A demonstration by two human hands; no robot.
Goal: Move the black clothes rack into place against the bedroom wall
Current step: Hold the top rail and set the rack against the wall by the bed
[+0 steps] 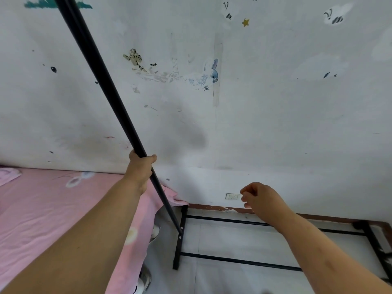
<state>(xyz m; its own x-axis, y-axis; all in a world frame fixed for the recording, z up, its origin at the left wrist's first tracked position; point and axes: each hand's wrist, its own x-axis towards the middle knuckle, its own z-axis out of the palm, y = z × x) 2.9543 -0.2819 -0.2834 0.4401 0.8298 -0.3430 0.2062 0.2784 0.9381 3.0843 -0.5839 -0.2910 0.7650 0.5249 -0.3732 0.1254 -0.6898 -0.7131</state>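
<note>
Presently, one black clothes rack (233, 240) is standing on the floor, its base frame lying close to the wall (254, 124), right of the bed. One upright pole (101, 85) is rising from the near-left corner of that base; two long horizontal bars are showing along the base. The left hand (141, 168) is clenching around this pole, above the bed's pink sheet (53, 209). The right hand (262, 199) is hanging over the base with fingers loosely curled, grasping nothing. One wall socket (232, 196) is sitting just above the skirting, beside the right hand. One pair of shoes (146, 279) is lying at the bed's edge, left of the rack.
</note>
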